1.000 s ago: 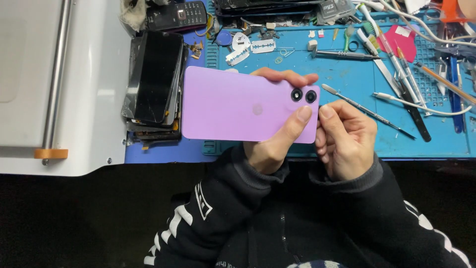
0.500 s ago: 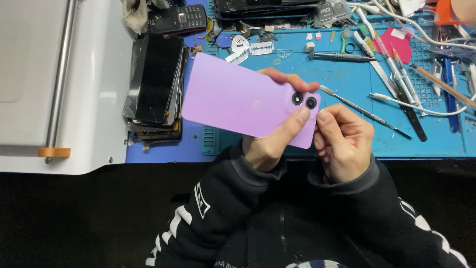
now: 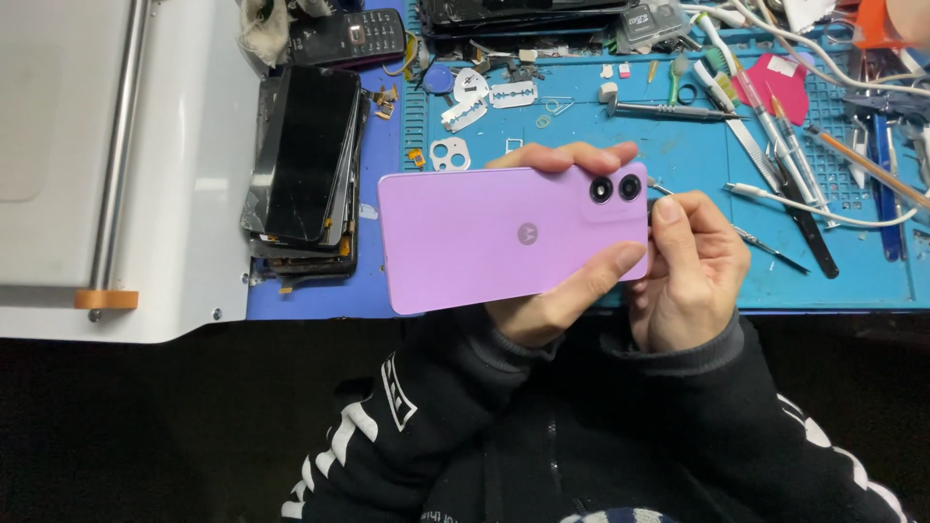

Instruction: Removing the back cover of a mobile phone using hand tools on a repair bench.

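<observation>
Gripping a lilac smartphone with a smooth matte back and twin round camera lenses (image 3: 504, 237), back side up, above the near edge of a blue silicone work mat (image 3: 852, 281); left hand (image 3: 557, 291) clamped around it, thumb over the lower edge, fingertips (image 3: 572, 155) curled over the upper edge; right hand (image 3: 693, 271) pinched against the phone's right end beside the lenses, whatever sits between thumb and forefinger too small to tell; just left, a stack of cracked black phone screens (image 3: 305, 174); further back, razor blades (image 3: 489, 97), a silver screwdriver (image 3: 668, 109), a white cable (image 3: 823, 208)
</observation>
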